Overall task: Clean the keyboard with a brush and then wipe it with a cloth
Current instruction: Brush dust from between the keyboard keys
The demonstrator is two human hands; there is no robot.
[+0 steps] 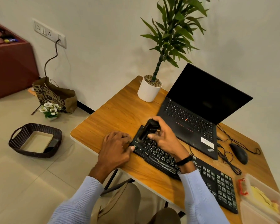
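Here, right hand (166, 140) holds brush (147, 129) at keyboard (217, 181) end, left hand (115, 147) touching

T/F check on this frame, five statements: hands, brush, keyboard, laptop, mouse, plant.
1. The right hand grips a black brush at the left end of the keyboard. True.
2. The left hand holds a cloth. False: it holds no cloth and touches the keyboard's left end.
3. The laptop screen is lit. False: it is dark.
4. The mouse lies to the right of the laptop. True.
5. The potted plant stands on the floor. False: it stands on the table.
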